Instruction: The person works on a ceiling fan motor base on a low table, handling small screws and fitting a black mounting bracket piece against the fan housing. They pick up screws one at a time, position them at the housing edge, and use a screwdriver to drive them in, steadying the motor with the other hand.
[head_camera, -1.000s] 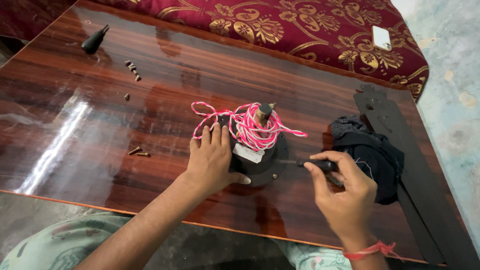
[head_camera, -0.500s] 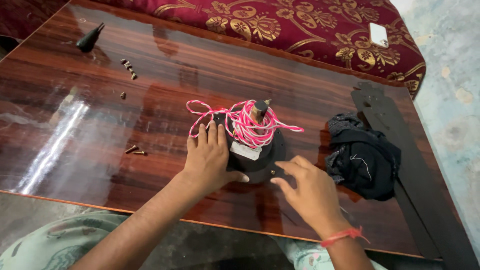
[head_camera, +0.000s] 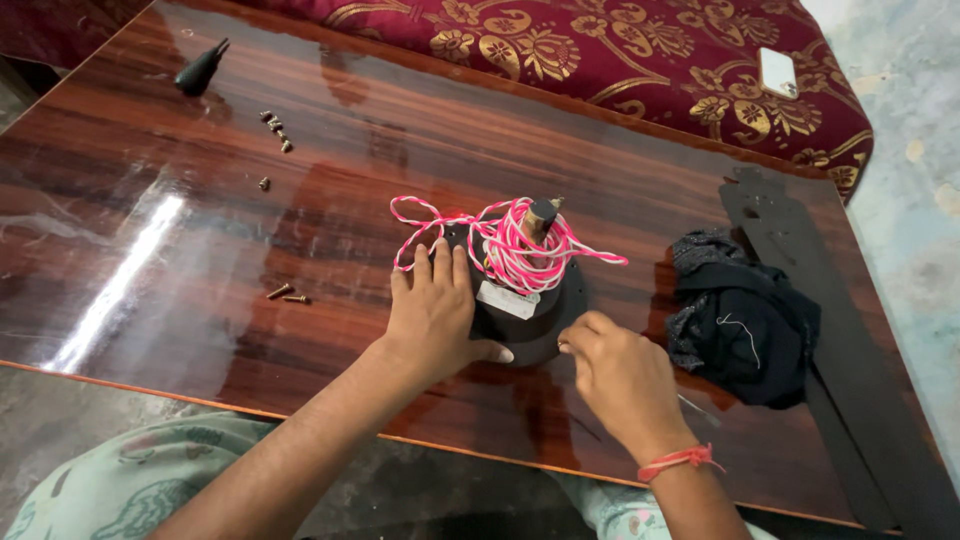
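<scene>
Far to my left a black cone-shaped cap (head_camera: 200, 70) is lying on the glossy wooden table (head_camera: 330, 200), with small brass screws (head_camera: 276, 130) scattered near it. My left hand (head_camera: 435, 315) is pressing flat, fingers spread, on the round black motor housing (head_camera: 530, 320) at the table's middle, pink-and-white wires (head_camera: 510, 245) coiled on top. My right hand (head_camera: 620, 375) is pinching at the housing's right rim; what it grips I cannot tell. A dark cloth (head_camera: 745, 320) is lying beside black fan blades (head_camera: 850, 340).
</scene>
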